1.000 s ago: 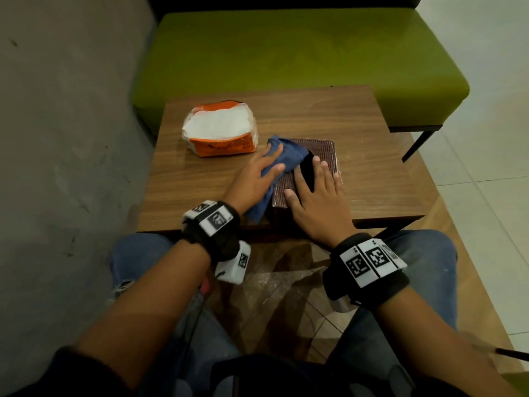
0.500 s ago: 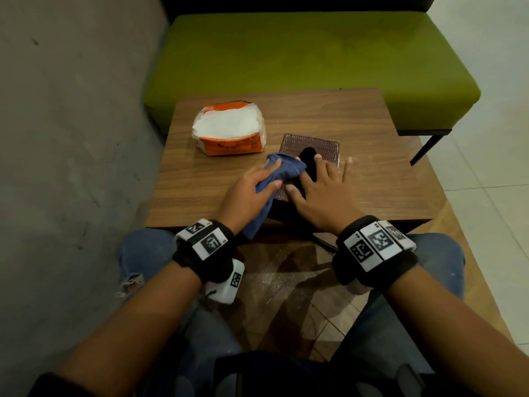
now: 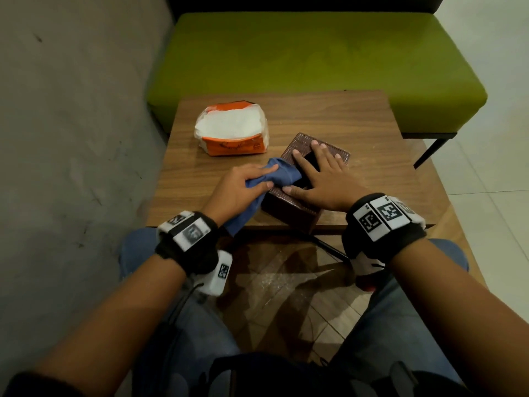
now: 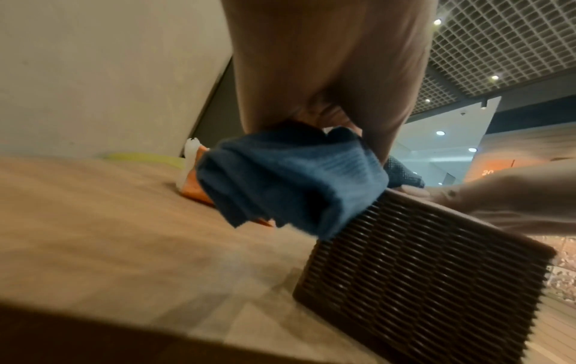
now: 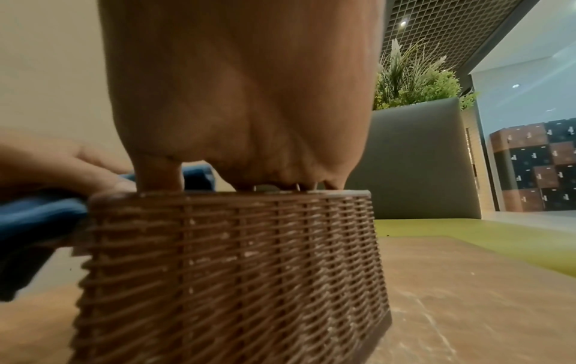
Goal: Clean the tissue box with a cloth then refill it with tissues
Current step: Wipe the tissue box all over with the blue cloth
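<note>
A brown woven tissue box (image 3: pixel 289 207) (image 4: pixel 430 278) (image 5: pixel 230 266) stands near the front edge of the wooden table (image 3: pixel 372 156), turned at an angle. My right hand (image 3: pixel 320 179) (image 5: pixel 243 98) lies flat on its top with fingers spread, over the dark slot. My left hand (image 3: pixel 243 187) (image 4: pixel 327 74) grips a bunched blue cloth (image 3: pixel 274 179) (image 4: pixel 290 179) (image 5: pixel 34 216) against the box's left top edge. An orange pack of white tissues (image 3: pixel 233 131) (image 4: pixel 194 182) lies on the table behind and to the left.
A green bench (image 3: pixel 315 61) runs behind the table. A grey wall (image 3: pixel 71 138) is close on the left. My knees (image 3: pixel 137 247) sit under the table's front edge. White tiled floor (image 3: pixel 498 167) lies to the right.
The box has turned to sit at an angle. My right hand slid further up over its top, and my left hand drew the cloth back to the box's left edge.
</note>
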Action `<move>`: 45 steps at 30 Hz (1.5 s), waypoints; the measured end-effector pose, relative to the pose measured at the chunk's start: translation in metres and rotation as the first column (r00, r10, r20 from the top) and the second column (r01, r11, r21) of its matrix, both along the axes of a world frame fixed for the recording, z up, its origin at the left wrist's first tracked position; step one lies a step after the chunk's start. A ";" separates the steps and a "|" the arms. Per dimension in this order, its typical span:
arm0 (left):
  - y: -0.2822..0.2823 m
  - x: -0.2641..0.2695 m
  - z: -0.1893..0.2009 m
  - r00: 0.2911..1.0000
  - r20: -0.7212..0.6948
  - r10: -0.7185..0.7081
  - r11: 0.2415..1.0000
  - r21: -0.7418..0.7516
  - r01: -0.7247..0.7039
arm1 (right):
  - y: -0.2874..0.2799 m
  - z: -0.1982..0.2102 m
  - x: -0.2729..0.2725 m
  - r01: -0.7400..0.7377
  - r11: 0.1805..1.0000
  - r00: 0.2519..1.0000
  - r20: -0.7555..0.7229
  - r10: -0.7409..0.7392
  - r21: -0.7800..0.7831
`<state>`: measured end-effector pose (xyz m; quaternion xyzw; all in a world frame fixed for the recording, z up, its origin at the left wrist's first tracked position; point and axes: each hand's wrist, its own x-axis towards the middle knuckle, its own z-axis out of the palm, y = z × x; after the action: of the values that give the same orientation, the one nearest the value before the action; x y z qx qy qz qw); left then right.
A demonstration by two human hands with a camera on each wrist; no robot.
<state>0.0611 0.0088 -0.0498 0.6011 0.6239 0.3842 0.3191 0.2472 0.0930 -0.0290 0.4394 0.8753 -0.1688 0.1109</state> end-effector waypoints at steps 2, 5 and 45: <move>0.021 0.005 0.006 1.000 -0.011 -0.015 1.000 -0.013 0.015 | -0.002 0.000 -0.001 0.000 1.000 1.000 0.008 0.000 -0.010; 0.041 0.013 0.007 1.000 -0.030 0.007 1.000 -0.016 -0.008 | -0.002 -0.001 0.000 0.026 1.000 1.000 -0.001 -0.026 -0.002; 0.033 -0.051 0.019 0.913 -0.385 -0.135 0.990 -0.083 0.112 | -0.003 0.017 -0.003 0.033 0.999 0.999 0.025 -0.034 0.013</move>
<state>0.0100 0.0417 -0.0305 0.6940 0.6468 0.2175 0.2297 0.2445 0.0898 -0.0121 0.4567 0.8674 -0.1597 0.1161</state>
